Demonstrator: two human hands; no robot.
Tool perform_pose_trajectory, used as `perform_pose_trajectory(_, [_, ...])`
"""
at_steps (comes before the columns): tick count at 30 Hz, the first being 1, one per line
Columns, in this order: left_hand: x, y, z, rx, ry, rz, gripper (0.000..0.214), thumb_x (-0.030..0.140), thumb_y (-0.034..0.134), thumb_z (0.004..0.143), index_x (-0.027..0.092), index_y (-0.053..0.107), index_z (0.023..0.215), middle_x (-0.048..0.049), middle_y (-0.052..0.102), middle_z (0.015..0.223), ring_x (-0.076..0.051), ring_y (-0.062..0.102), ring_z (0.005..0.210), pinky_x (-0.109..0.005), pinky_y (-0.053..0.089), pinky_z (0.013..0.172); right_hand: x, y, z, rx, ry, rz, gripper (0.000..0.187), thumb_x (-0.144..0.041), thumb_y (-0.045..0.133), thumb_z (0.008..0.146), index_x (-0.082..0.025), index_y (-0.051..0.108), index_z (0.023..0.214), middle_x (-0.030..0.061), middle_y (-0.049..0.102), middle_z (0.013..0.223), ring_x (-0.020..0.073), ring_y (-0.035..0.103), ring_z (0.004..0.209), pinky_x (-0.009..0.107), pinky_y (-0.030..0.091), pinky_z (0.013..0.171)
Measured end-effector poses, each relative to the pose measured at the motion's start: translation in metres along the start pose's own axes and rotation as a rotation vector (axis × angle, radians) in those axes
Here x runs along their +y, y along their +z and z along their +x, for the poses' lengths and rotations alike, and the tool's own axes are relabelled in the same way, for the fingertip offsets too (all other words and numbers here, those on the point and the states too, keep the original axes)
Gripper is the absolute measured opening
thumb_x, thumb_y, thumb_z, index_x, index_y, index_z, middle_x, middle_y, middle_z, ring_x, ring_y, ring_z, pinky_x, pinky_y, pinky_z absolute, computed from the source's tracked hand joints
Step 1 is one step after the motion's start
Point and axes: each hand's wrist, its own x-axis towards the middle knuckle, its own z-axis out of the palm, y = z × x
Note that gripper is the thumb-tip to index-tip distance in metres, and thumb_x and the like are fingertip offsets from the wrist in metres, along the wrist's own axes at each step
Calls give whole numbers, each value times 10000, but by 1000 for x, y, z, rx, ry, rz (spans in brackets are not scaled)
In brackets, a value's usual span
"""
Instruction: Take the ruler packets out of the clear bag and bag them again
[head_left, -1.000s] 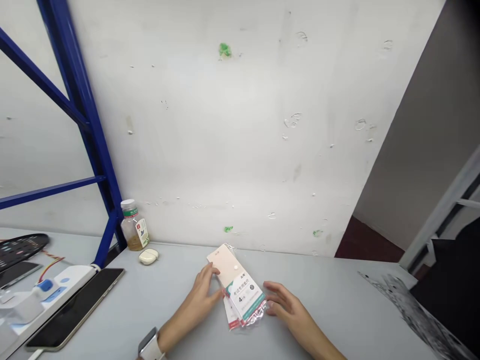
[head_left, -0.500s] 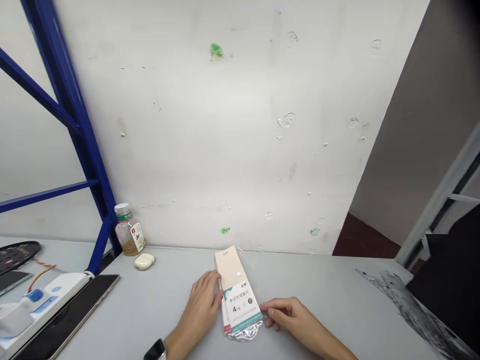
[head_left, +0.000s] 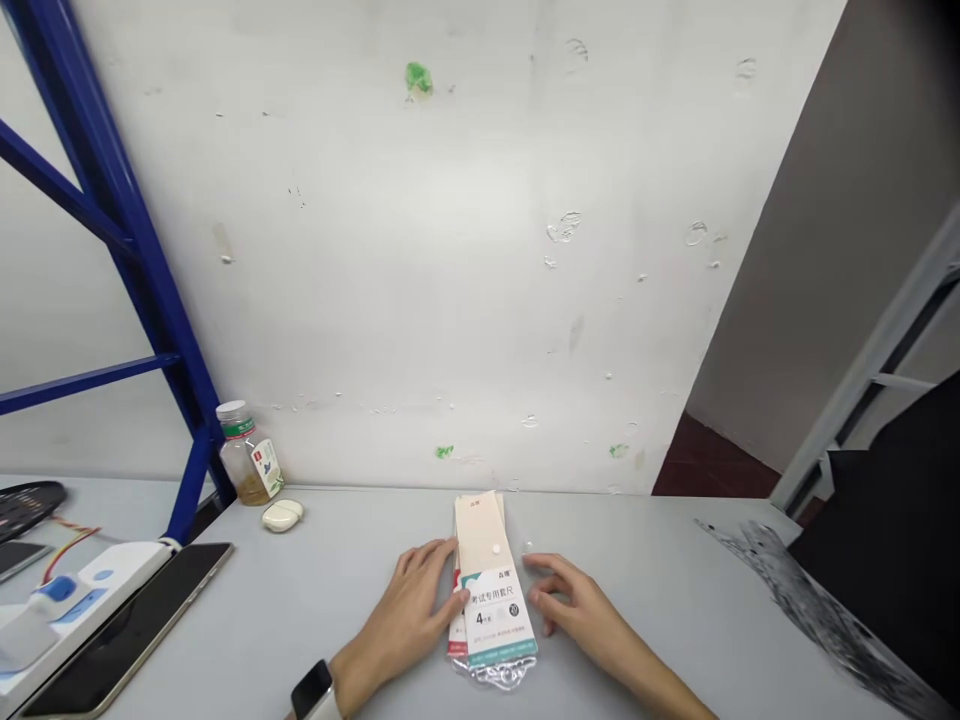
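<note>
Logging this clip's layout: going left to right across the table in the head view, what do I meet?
power strip → bottle → earbud case → left hand → packets → right hand

Tablet (head_left: 124, 625) cut off at the bottom edge.

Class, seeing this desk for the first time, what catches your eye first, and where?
A stack of flat beige-and-white plastic-wrapped packets lies at bottom centre, the left hand and right hand touching its long edges. A blue metal rack rises at left, a clear plastic bottle at its foot.
</note>
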Motion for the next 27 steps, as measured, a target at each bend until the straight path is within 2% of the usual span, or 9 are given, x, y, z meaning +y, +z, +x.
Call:
perform_pose_trajectory(4, [11, -5, -3, -98, 9, 44, 713, 597, 547, 852, 252, 384, 1454, -98, 398, 1515, -335, 287, 1400, -518, 262, 1132, 1, 0, 2, 16, -1, 24, 505, -344, 637, 760, -165, 574, 1228, 17, 645, 888, 142, 610, 574, 347, 527, 707])
perform_pose_trajectory(7, [16, -8, -7, -258, 16, 70, 1048, 706, 705, 645, 263, 300, 1504, -120, 220, 1600, -387, 128, 1457, -567, 177, 1153, 3, 1, 4, 51, -3, 59, 548, -332, 649, 755, -164, 571, 1271, 60, 671, 1004, 173, 659, 667, 363, 544, 766])
perform_pose_trajectory(9, [16, -8, -9, -321, -2, 86, 1174, 720, 754, 559, 273, 251, 1521, -125, 109, 1623, -400, 40, 1468, -581, 146, 1157, 5, 1, 5, 60, -5, 94, 548, -342, 662, 750, -171, 590, 1266, 93, 648, 1150, 201, 684, 772, 370, 556, 794])
perform_pose_trajectory(11, [14, -6, -11, -318, -21, 99, 1155, 701, 759, 572, 293, 244, 1522, -111, 84, 1628, -392, 18, 1471, -583, 149, 1158, 6, 0, 5, 55, 0, 110, 536, -363, 658, 761, -179, 605, 1262, 101, 607, 1245, 210, 689, 822, 374, 562, 810])
perform_pose_trajectory(17, [4, 7, -10, -188, 14, 124, 1018, 620, 781, 617, 343, 326, 1484, -70, 227, 1603, -387, 143, 1458, -585, 228, 1146, 2, -4, 4, 17, -22, 64, 512, -433, 642, 786, -187, 641, 1236, 91, 603, 1254, 216, 677, 855, 367, 573, 792])
perform_pose_trajectory(22, [2, 16, -11, -65, 86, 146, 826, 584, 659, 782, 331, 318, 1491, -65, 338, 1559, -366, 238, 1431, -570, 269, 1136, 3, -5, 5, 41, -35, 37, 501, -425, 633, 804, -184, 637, 1243, 95, 624, 1220, 187, 663, 743, 403, 554, 823])
perform_pose_trajectory(27, [3, 18, -11, -22, 161, 157, 714, 520, 598, 853, 308, 340, 1484, -73, 399, 1525, -346, 312, 1398, -558, 262, 1142, 2, -4, 4, 9, -72, -37, 452, -370, 589, 827, -209, 639, 1247, 91, 586, 1256, 245, 616, 1023, 349, 559, 796])
